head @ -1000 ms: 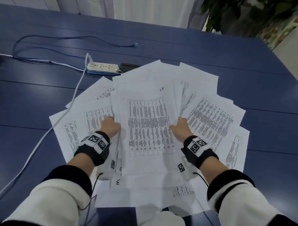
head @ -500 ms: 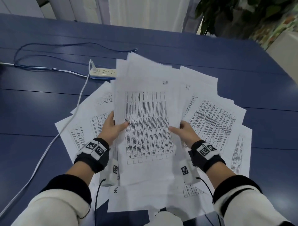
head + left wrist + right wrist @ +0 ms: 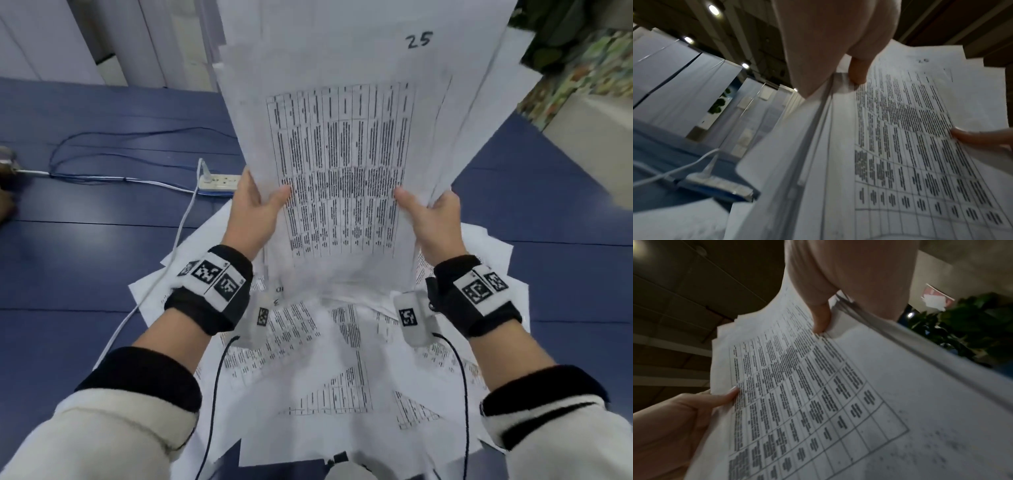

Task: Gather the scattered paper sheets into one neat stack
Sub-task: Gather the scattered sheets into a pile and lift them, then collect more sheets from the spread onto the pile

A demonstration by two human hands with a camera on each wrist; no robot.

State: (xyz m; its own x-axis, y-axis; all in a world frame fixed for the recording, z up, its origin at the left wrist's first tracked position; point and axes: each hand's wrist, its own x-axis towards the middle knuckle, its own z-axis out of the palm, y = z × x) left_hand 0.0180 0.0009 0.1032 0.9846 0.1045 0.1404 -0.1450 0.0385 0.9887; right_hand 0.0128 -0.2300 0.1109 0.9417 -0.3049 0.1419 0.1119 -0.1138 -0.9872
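Both thumbs pinch raised bundle of sheets (image 3: 342,164), left hand (image 3: 251,214) and right hand (image 3: 433,222).

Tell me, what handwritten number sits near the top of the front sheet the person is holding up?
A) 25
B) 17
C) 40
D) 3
A: in the head view, "25" is handwritten above the printed table on the front sheet of the bundle, which the left hand and the right hand grip by its side edges.
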